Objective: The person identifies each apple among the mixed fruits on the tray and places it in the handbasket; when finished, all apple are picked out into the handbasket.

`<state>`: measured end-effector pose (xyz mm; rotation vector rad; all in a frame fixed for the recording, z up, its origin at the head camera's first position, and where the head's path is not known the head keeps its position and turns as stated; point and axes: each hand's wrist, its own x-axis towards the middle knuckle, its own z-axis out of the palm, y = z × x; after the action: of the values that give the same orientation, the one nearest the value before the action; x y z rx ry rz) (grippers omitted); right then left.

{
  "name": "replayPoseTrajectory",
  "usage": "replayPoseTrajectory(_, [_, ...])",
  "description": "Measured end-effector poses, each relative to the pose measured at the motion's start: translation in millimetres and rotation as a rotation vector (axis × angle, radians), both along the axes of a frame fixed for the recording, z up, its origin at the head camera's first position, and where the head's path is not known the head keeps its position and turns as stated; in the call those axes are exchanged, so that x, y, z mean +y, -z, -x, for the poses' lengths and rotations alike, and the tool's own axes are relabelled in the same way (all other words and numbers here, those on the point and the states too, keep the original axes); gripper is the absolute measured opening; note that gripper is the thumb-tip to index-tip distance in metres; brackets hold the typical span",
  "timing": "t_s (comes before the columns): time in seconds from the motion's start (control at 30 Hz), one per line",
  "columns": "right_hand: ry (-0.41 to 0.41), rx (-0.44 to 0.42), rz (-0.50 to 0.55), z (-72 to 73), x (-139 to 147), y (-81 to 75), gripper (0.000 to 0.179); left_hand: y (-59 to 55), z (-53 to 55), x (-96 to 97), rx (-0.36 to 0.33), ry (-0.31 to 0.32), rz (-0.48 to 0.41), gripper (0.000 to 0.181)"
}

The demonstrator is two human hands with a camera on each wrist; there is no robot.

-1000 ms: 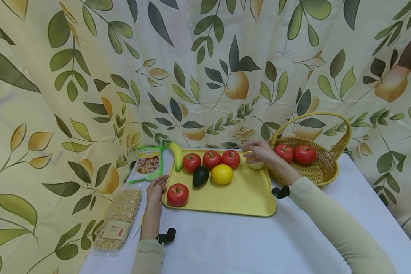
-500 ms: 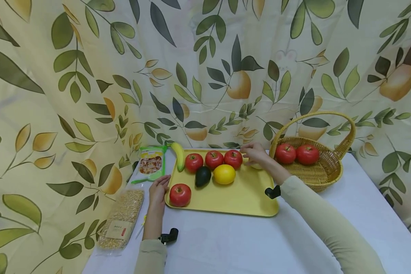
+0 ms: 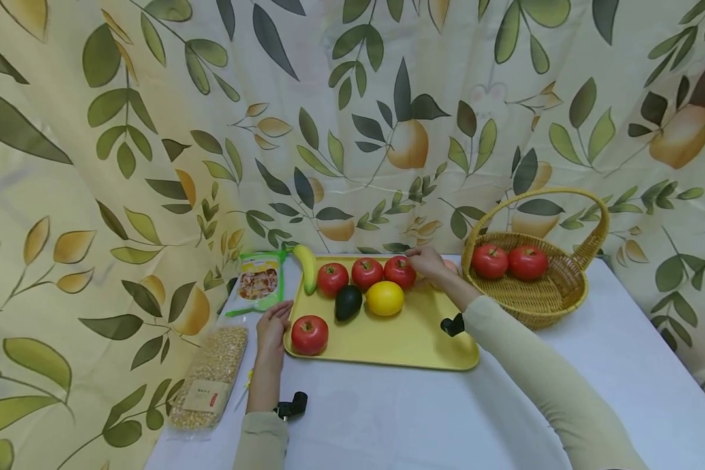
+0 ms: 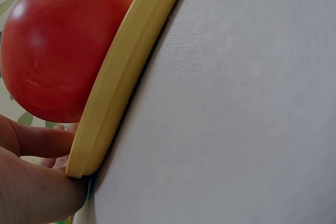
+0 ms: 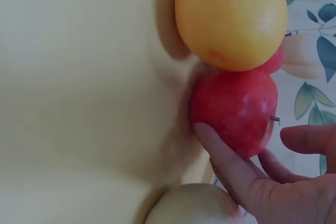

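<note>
My left hand [image 3: 272,328] grips the left rim of a yellow tray [image 3: 411,346]. Seen from the left wrist, thumb and fingers meet the tray's corner beside a red tomato [image 4: 63,51]. Over the tray's far right, my right hand [image 3: 429,262] reaches to a red apple [image 3: 399,271]. In the right wrist view, one straight finger touches the side of that apple [image 5: 233,108]; another finger stands off near its stem. Close below this hand lies a pale fruit with a pink blush [image 5: 191,205]. A yellow citrus fruit [image 3: 384,298] sits against the apple.
The tray also bears a banana [image 3: 308,271], an avocado [image 3: 348,303] and more red fruit [image 3: 332,279]. To the right, a handled wicker basket [image 3: 537,300] holds two red fruits [image 3: 527,262]. A green-edged food packet [image 3: 258,284] and a bag of kernels [image 3: 214,365] lie left.
My right hand has shifted left from the pale fruit to the red apple, its fingers dropping toward it. My left hand has stayed at the tray's left rim.
</note>
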<state>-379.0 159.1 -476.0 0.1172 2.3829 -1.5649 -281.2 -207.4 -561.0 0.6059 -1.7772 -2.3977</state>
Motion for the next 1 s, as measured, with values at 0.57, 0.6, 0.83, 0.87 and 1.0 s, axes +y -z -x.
replayPoseTrajectory(0.57, [0.045,-0.073,0.079,13.2,-4.7,15.0,0.05,1.4,1.8,0.0,-0.002,0.001,0.014,0.065])
replayPoseTrajectory(0.6, [0.049,-0.074,0.08,13.8,-4.2,15.5,0.05,1.1,1.9,0.1,-0.004,0.001,0.013,0.065])
replayPoseTrajectory(0.83, [0.071,-0.055,0.134,10.0,-2.8,13.7,0.049,-0.8,0.1,1.7,-0.003,0.005,0.021,0.064])
replayPoseTrajectory(0.87, [0.078,-0.057,0.15,9.3,-2.9,13.0,0.048,-0.8,-0.2,1.8,0.002,0.003,0.019,0.064])
replayPoseTrajectory(1.0, [0.068,-0.059,0.204,5.7,-2.3,7.8,0.05,-0.1,-0.1,0.7,0.013,0.002,0.015,0.064])
